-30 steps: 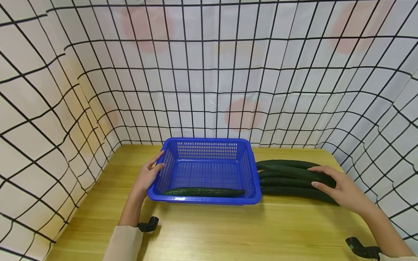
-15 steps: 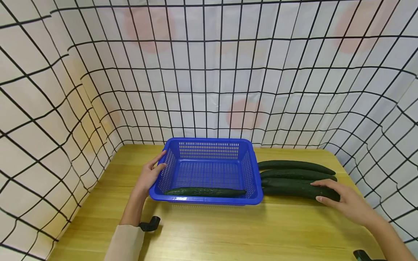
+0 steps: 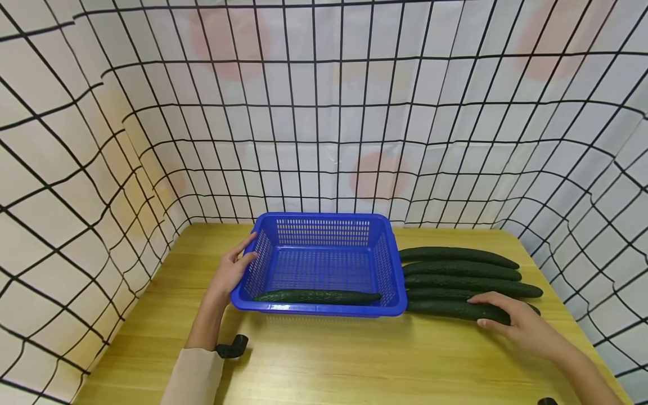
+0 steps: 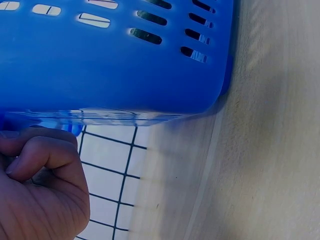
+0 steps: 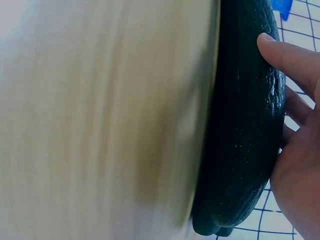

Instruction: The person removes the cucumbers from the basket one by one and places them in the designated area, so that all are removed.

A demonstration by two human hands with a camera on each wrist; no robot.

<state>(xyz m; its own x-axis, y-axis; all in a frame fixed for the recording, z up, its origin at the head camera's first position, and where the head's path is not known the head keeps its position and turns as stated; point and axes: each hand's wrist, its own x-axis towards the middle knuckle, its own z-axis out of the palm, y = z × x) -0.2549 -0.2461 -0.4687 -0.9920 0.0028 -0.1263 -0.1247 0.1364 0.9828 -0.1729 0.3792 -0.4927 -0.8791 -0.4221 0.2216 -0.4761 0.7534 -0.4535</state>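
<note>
My left hand grips the left rim of a blue perforated plastic basket; the left wrist view shows its curled fingers at the basket's edge. One dark green cucumber lies along the near wall inside. To the basket's right, my right hand holds the nearest cucumber of a row near its right end. In the right wrist view the thumb lies along this cucumber, with the other fingers partly hidden behind it.
Behind the held one, several more cucumbers lie side by side, their left ends by the basket wall. The wooden table ends at a black wire grid backed with white sheet, which encloses the back and both sides.
My right hand has moved toward the near side with a cucumber from the top of the pile. The cucumbers now lie spread in a row. My left hand has stayed on the basket.
</note>
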